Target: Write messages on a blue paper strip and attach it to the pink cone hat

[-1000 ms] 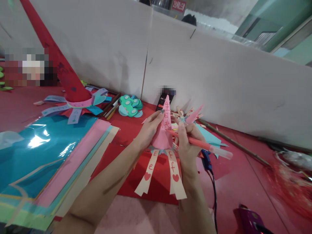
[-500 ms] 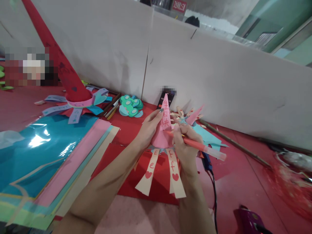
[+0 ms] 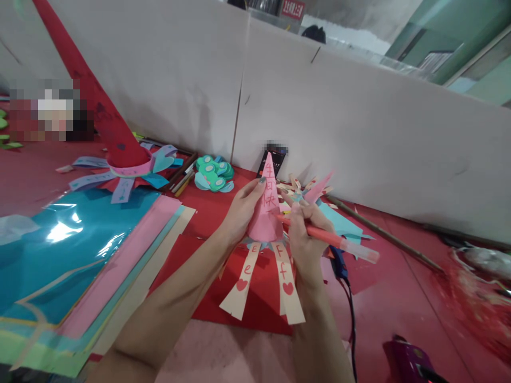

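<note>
With the left hand (image 3: 242, 210) I am gripping the pink paper cone (image 3: 265, 227), its fingers closing around the cone's left side and the thumb pressing on the front. The cone is standing nearly upright above a red sheet (image 3: 261, 308) on the worktop (image 3: 399, 314), point up, bearing red written characters down its front. Cream paper strips (image 3: 288, 292) with red letters and hearts are spreading from its base towards me.

With the right hand (image 3: 305, 229) I am pinching a red marker (image 3: 337, 242), its fingers closed around the barrel. Its tip is pointing at the cone just below the lowest character; whether it is touching, I cannot tell.

Behind the cone, a phone (image 3: 272, 162) is leaning near the pale partition (image 3: 339, 122). A smaller pink cone (image 3: 318, 189) is lying tilted beyond the right hand. Green paper cutouts (image 3: 214, 173) are resting left of the phone, and a tall red cone (image 3: 99, 111) is leaning farther left, behind a shiny blue packet (image 3: 72, 250).
</note>
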A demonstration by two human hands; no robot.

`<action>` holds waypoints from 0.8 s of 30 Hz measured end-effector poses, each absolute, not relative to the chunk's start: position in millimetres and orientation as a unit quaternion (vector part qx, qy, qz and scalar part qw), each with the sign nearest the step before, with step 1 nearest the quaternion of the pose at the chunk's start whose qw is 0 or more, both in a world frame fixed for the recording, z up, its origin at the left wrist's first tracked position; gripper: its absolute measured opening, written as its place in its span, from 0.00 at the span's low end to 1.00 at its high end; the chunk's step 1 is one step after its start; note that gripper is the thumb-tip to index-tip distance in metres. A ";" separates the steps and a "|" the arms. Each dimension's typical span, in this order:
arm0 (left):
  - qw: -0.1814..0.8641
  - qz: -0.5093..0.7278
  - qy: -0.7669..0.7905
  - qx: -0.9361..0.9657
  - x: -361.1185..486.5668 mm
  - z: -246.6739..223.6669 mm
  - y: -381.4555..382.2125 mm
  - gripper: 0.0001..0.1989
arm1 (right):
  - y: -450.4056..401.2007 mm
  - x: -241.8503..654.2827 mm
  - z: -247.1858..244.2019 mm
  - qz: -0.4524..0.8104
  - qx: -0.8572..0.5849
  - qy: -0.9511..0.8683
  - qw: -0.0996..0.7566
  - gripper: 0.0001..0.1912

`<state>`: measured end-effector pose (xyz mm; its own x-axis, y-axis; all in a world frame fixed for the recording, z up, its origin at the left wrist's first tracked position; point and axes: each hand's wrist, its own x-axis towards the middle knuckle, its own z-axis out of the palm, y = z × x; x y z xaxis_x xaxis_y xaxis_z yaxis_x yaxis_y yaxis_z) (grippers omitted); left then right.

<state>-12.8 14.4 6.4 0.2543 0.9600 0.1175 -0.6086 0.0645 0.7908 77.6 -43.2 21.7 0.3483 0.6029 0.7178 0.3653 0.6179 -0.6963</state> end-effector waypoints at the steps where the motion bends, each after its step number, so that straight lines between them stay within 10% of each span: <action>1: 0.693 0.567 0.230 0.382 -12.7 5.8 14.5 0.12 | -43.8 77.5 21.6 0.088 -0.422 -0.569 0.700 0.19; 24: 0.692 0.569 0.232 0.380 -12.8 6.1 15.3 0.12 | -42.0 81.2 18.2 0.045 -0.426 -0.619 0.658 0.19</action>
<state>-12.8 15.3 6.1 0.2451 0.9630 0.1118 -0.6113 0.0639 0.7888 81.2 -42.0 18.2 0.2295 0.5872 0.7763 0.4675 0.6330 -0.6170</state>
